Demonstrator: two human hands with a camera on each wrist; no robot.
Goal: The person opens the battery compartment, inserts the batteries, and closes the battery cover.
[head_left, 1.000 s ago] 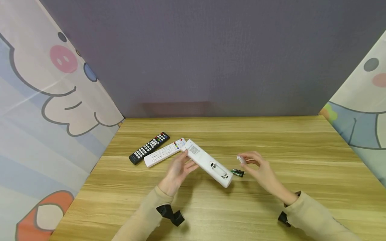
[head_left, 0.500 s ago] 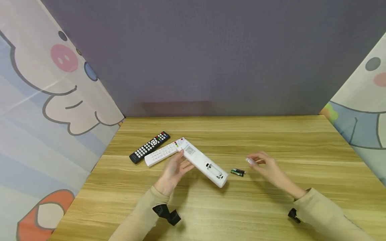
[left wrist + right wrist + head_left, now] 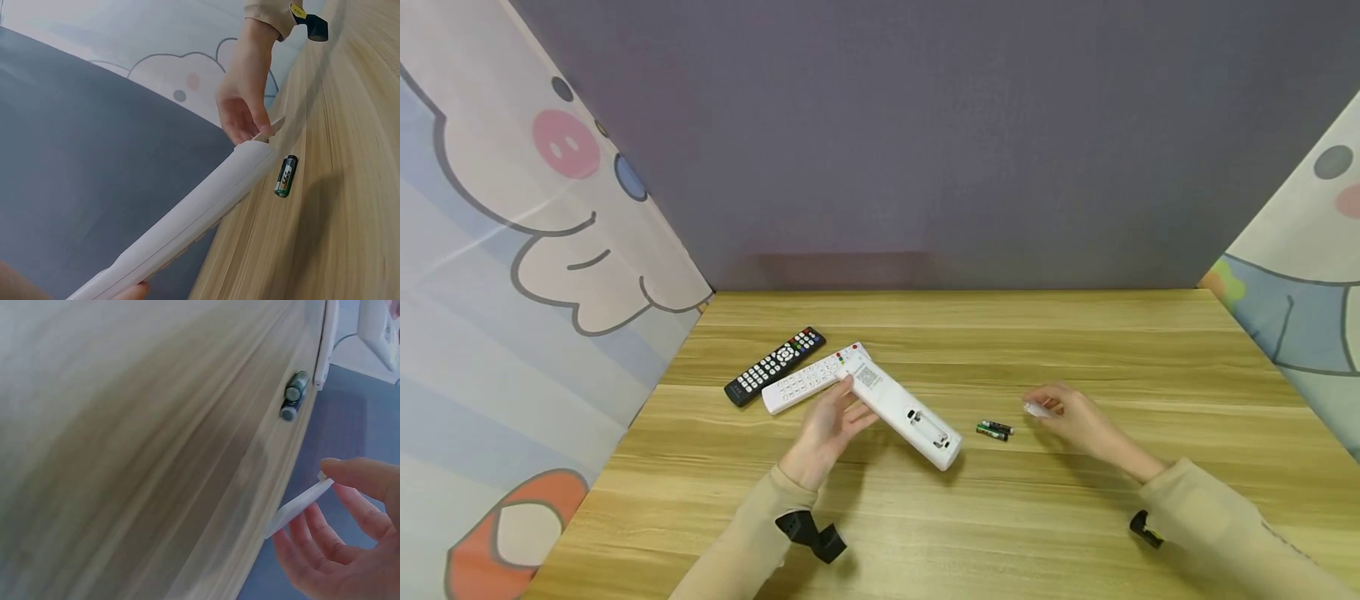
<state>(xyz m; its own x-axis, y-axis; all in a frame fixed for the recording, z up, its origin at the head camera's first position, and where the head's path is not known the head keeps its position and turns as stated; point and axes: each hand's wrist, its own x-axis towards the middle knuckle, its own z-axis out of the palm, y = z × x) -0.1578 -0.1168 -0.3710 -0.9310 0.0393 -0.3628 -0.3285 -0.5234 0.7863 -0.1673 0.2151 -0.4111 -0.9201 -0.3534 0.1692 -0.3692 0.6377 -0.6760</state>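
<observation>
My left hand [image 3: 823,429] grips a white remote control [image 3: 891,404] near its far end, back side up. Its battery compartment [image 3: 929,427] lies uncovered, with no batteries inside. Off to the right, my right hand [image 3: 1078,421] pinches a small white battery cover [image 3: 300,505] between thumb and fingers, low above the table. Two green and black batteries [image 3: 995,430] lie side by side on the wood between the held remote and the right hand. In the left wrist view one battery [image 3: 286,176] shows beyond the remote's edge.
A second white remote [image 3: 805,383] lies buttons up behind the left hand, partly covered by the held remote. Beside it rests a black remote [image 3: 775,365]. A dark grey panel [image 3: 955,150] rises along the table's [image 3: 1000,508] back edge.
My right hand has moved right and slightly down with the battery cover, away from the batteries. My left hand has shifted a little left with the remote.
</observation>
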